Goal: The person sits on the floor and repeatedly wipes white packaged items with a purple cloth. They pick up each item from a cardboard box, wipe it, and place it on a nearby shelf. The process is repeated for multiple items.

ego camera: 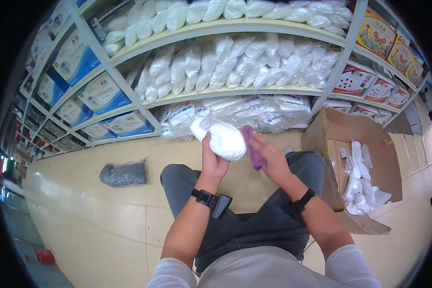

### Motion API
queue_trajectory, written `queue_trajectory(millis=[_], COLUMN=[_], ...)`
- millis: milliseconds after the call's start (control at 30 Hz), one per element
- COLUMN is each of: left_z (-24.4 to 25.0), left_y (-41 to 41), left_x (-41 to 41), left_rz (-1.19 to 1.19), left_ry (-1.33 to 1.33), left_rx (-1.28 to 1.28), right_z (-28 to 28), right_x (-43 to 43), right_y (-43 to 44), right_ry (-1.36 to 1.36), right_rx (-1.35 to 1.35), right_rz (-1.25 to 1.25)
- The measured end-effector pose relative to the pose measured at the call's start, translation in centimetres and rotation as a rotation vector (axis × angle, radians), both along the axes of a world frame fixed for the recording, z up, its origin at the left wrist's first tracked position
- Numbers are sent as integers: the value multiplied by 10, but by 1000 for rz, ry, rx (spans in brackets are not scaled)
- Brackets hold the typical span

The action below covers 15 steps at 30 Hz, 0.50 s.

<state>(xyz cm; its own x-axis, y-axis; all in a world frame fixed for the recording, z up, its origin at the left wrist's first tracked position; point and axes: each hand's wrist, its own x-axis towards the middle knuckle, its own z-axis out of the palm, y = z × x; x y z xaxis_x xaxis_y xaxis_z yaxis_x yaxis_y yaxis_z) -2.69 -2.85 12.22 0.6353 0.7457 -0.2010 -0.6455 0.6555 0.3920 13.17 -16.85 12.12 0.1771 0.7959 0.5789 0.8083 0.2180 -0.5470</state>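
My left hand (213, 158) grips a white plastic-wrapped bundle (221, 140) from below, with the thumb along its near side. The bundle is rounded at the lower right end and bears a small printed patch near its upper left end. A crumpled purple cloth (252, 147) is in my right hand (270, 154), close against the bundle's right side; whether the two touch I cannot tell. Both hands are above the floor between my knees, in front of the shelves. The palm side of my right hand is hidden.
Shelves (237, 94) ahead hold many similar white bundles (221, 68). An open cardboard box (378, 133) on the right contains several white packages (360, 180). A dark grey item in clear plastic (124, 173) lies on the floor at left. Blue-and-white boxes (102, 91) fill the left shelves.
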Motion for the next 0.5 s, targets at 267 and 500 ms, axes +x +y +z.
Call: queue_trajectory(millis=[267, 500], left_z=[-5, 9], left_y=[0, 5], left_x=[1, -14], left_rz=[-71, 47], left_ry=[-3, -162], left_rx=[45, 4], right_z=[47, 11], right_x=[-42, -1], right_y=[6, 9], right_ry=[-447, 751], right_rx=[133, -372], right_rz=[67, -191])
